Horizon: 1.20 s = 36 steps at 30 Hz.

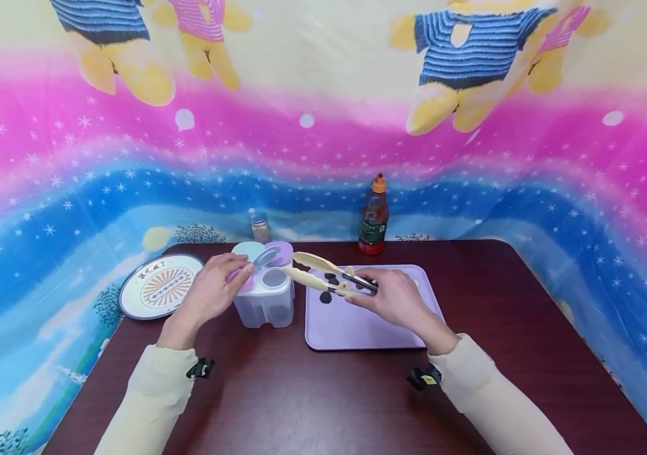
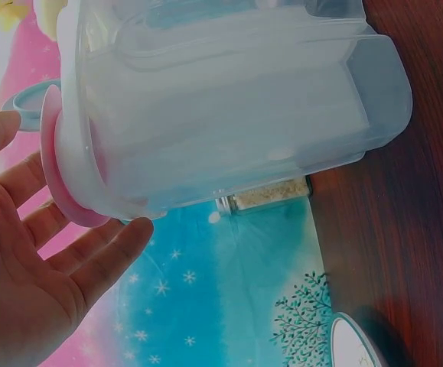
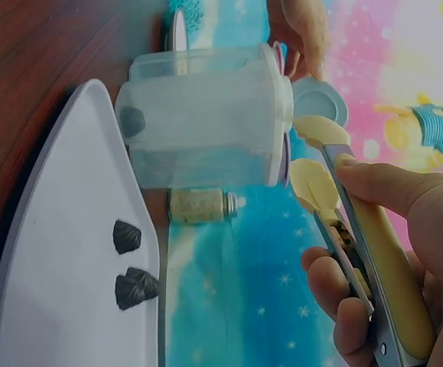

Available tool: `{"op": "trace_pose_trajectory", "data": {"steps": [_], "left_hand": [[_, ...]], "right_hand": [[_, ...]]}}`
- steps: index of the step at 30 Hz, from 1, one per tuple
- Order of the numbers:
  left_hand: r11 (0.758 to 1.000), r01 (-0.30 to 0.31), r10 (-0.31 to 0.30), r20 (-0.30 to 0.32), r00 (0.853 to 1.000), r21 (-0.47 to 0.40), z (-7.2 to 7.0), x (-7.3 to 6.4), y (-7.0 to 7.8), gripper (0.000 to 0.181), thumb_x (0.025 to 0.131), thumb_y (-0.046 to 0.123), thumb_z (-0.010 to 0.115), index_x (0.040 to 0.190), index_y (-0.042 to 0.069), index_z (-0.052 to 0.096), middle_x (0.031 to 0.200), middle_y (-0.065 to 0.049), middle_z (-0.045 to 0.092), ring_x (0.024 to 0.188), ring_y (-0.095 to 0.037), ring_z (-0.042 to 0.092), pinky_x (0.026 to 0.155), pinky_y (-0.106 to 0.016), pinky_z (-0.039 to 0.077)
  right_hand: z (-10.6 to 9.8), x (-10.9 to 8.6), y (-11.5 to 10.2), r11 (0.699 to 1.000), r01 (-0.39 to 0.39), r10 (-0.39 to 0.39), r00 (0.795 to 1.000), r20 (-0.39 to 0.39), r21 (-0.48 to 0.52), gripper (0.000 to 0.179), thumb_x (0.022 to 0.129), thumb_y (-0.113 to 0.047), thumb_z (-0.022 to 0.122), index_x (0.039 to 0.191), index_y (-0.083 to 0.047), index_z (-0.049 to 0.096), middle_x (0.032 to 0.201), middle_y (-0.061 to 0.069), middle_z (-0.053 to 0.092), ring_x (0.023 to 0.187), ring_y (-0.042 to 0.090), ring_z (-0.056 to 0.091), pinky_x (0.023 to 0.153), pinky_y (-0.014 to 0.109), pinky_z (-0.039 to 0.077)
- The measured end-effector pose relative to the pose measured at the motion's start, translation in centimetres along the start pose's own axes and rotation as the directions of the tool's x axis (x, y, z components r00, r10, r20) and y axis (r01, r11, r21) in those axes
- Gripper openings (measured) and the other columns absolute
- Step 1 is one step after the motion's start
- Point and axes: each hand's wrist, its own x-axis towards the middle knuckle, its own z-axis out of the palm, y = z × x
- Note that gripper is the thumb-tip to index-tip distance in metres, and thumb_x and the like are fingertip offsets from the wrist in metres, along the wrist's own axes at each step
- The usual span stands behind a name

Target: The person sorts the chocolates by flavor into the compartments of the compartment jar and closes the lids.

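At the clear lidded container [image 1: 265, 309], the left hand [image 1: 218, 284] has its fingers spread, thumb tip by the raised grey-blue lid [image 1: 266, 256], the others near the pink lid [image 2: 59, 183]; to the container's right, the right hand [image 1: 394, 296] grips yellow-and-metal tongs [image 1: 316, 260], their parted tips near its uncovered compartment; a dark piece [image 3: 132, 121] shows low through the container's wall; right of the container, a lilac tray [image 1: 363, 332] with more dark pieces [image 1: 326, 297] lies on the dark surface [image 1: 323, 404]; behind the container stands a small jar [image 1: 260, 232], farther right a sauce bottle [image 1: 373, 227]; left of it, a patterned plate [image 1: 134, 294].
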Motion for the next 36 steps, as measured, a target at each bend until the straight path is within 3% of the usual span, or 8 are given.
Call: {"op": "trace_pose_trajectory", "data": {"steps": [7,17,25,30,36], "left_hand": [[1.000,-0.011,0.011,-0.016,1.000,-0.002,0.2,0.1,-0.2,0.045,0.105,0.036,0.048,0.125,0.001,0.068,0.139,-0.018,0.060,0.138,-0.039,0.044,0.116,-0.056,0.032],[1.000,-0.010,0.010,-0.011,1.000,0.001,0.2,0.0,-0.2,0.046,0.105,0.037,0.048,0.126,0.001,0.068,0.139,-0.018,0.060,0.138,-0.039,0.043,0.116,-0.056,0.032],[1.000,0.003,-0.003,0.001,1.000,-0.004,0.1,0.0,-0.2,0.048,0.105,0.038,0.047,0.127,0.001,0.067,0.141,-0.018,0.058,0.140,-0.039,0.042,0.117,-0.057,0.031],[1.000,0.001,-0.001,0.003,1.000,-0.007,0.1,0.0,-0.1,0.047,0.105,0.038,0.047,0.127,0.001,0.067,0.141,-0.019,0.059,0.140,-0.039,0.042,0.117,-0.057,0.031],[1.000,-0.005,0.005,0.002,1.000,-0.006,0.1,0.0,-0.1,0.046,0.105,0.037,0.047,0.126,0.001,0.067,0.140,-0.019,0.059,0.139,-0.040,0.042,0.117,-0.057,0.032]], "right_hand": [[0.1,-0.3,1.5,1.000,-0.018,0.017,0.999,-0.036,-0.013,0.054,0.078,-0.048,0.082,0.124,-0.022,0.072,0.097,-0.001,0.076,0.070,0.013,0.053,0.057,0.027,0.038],[0.8,-0.6,3.6,0.997,-0.069,0.069,0.998,0.004,-0.037,0.056,0.078,-0.048,0.082,0.125,-0.020,0.071,0.092,-0.001,0.074,0.073,0.015,0.053,0.059,0.028,0.038],[2.2,-0.6,5.1,0.990,-0.093,0.096,0.995,0.025,-0.104,0.060,0.076,-0.052,0.082,0.124,-0.019,0.072,0.107,0.008,0.075,0.085,0.022,0.061,0.065,0.032,0.044],[2.9,-0.6,5.7,0.988,-0.101,0.108,0.993,0.052,-0.120,0.059,0.075,-0.053,0.082,0.123,-0.020,0.073,0.110,0.008,0.074,0.084,0.022,0.060,0.062,0.033,0.043],[3.6,-0.6,6.3,0.986,-0.094,0.107,0.990,0.092,-0.135,0.055,0.075,-0.052,0.082,0.120,-0.020,0.074,0.094,0.000,0.073,0.071,0.015,0.052,0.057,0.030,0.037]]}}
